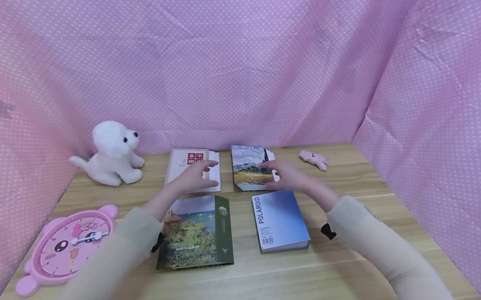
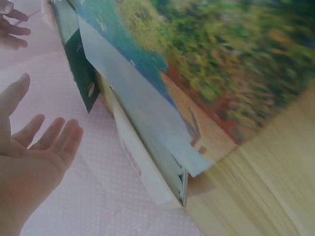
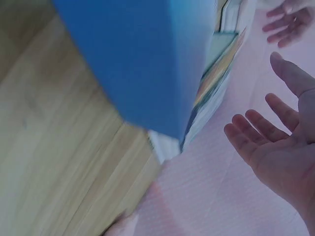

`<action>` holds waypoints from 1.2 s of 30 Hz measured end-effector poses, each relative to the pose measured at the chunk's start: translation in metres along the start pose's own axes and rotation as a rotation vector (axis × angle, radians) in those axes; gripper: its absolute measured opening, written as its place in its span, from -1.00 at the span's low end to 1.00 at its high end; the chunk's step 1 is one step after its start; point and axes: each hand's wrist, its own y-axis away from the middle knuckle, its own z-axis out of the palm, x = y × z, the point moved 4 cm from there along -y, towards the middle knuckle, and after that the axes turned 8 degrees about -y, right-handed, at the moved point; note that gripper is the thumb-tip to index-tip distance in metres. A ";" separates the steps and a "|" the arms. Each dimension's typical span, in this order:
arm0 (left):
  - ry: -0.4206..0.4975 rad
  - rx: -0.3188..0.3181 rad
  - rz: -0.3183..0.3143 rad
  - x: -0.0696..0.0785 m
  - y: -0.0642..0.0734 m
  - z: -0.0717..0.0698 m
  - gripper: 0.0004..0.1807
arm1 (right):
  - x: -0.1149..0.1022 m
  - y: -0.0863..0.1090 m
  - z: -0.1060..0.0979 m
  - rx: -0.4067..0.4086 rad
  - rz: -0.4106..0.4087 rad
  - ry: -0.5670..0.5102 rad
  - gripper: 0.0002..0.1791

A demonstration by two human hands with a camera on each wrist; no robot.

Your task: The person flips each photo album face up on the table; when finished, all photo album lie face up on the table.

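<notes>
My left hand (image 1: 194, 177) hovers over the white album with red Chinese characters (image 1: 180, 165), fingers relaxed and holding nothing. My right hand (image 1: 288, 174) is above the right side of the landscape-painting album (image 1: 248, 164), its thumb and fingers apart. Nearer to me lies a green photo album (image 1: 192, 238) with a garden painting, below the left wrist. Beside it is a blue Polaroid album (image 1: 281, 221), below the right wrist. In the wrist views the left palm (image 2: 34, 177) and the right palm (image 3: 280, 152) both appear bare, apart from the albums.
A white plush dog (image 1: 113, 153) sits at the back left. In front of it lies a pink clock (image 1: 72, 248). A small pink toy (image 1: 313, 159) is at the back right. Pink dotted cloth (image 1: 231, 63) hangs around the wooden table (image 1: 246, 291).
</notes>
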 end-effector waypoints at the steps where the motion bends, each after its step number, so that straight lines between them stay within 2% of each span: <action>1: -0.017 0.012 0.011 0.000 0.003 -0.001 -0.27 | -0.005 0.001 0.002 0.004 -0.019 -0.008 -0.31; 6: -0.074 0.055 0.045 0.002 0.019 -0.002 -0.29 | -0.023 0.007 0.015 0.034 -0.043 -0.037 -0.31; 11: -0.131 0.070 0.051 0.005 0.032 0.000 -0.32 | -0.039 0.013 0.030 0.097 -0.055 -0.053 -0.32; 18: -0.189 0.045 0.054 0.000 0.046 0.012 -0.30 | -0.064 0.029 0.059 0.139 -0.036 -0.105 -0.27; 27: -0.246 0.065 0.066 -0.010 0.055 0.023 -0.26 | -0.081 0.042 0.099 0.055 -0.039 -0.157 -0.20; 32: -0.233 0.032 0.064 -0.015 0.056 0.028 -0.23 | -0.079 0.046 0.121 0.002 0.025 -0.151 -0.13; 36: -0.208 -0.009 0.072 -0.017 0.056 0.031 -0.20 | -0.079 0.048 0.133 -0.033 0.043 -0.132 -0.10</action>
